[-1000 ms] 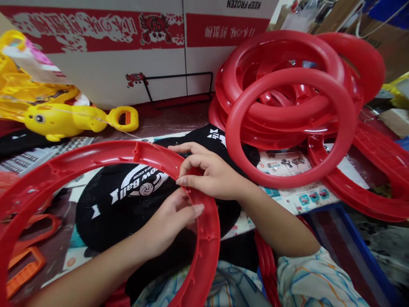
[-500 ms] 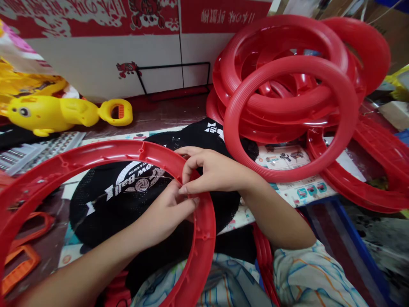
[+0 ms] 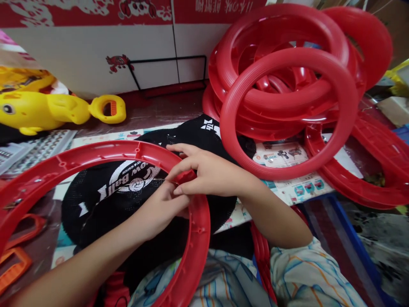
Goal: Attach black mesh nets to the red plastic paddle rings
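Note:
A large red plastic ring (image 3: 200,230) lies hollow side up in front of me, over a black mesh net (image 3: 92,209) with white lettering. My left hand (image 3: 168,204) reaches through the ring and closes at its right inner rim, thumb on top and the other fingers mostly hidden. Over the same part of the ring, my right hand (image 3: 207,172) bends its index finger and thumb together against the left fingertips. A thin string-like line shows by the fingertips. Whatever the right fingers pinch is too small and covered to name.
More red rings (image 3: 287,170) are piled at the back right. On the left are a yellow toy (image 3: 64,108) with an eye, orange handle-like pieces (image 3: 15,266) and a tray of small metal parts (image 3: 47,145). A black wire frame (image 3: 169,59) stands before a white-and-red carton (image 3: 79,55).
The whole view has shifted slightly, so things sit a little farther left. My right index finger now reaches farther over the left fingertips, and its hand has opened a little above the rim.

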Available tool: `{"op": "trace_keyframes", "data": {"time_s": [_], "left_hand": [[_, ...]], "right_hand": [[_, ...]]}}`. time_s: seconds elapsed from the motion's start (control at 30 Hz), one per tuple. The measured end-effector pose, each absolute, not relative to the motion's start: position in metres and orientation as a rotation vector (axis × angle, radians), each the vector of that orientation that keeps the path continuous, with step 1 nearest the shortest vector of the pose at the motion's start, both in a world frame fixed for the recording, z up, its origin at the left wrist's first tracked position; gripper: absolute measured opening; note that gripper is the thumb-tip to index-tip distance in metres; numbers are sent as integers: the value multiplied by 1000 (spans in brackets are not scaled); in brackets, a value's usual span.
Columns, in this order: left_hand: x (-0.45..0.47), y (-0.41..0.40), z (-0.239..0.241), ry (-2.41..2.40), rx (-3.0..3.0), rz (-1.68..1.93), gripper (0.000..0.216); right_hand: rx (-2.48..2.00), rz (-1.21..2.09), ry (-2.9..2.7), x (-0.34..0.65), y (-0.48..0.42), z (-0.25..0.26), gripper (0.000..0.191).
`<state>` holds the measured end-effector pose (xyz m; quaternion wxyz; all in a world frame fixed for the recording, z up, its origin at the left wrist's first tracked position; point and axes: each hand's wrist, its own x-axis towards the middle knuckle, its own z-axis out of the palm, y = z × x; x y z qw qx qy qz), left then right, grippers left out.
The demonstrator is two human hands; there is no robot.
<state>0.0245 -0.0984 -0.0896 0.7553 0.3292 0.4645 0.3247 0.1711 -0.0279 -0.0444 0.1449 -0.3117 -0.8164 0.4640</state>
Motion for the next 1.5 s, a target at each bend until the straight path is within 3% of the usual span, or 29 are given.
{"op": "trace_keyframes", "data": {"time_s": [0.1, 0.23, 0.7, 0.9, 1.5], "left_hand": [[25, -100, -91, 1032, 713, 733, 43], [25, -101, -92, 1056, 687, 740, 36], [26, -100, -97, 1041, 669, 711, 37], [26, -101, -100, 1028, 673, 702, 42], [23, -98, -90, 999, 661, 722, 39]], "right_hand": [[-898, 1326, -2364, 172, -27, -45, 11], [-912, 1358, -2357, 172, -27, -42, 4], [-845, 1053, -2527, 172, -23, -44, 9], [-534, 1206, -2538, 172, -19, -51, 19], [-622, 1162, -2348, 168, -18, -62, 22]]}}
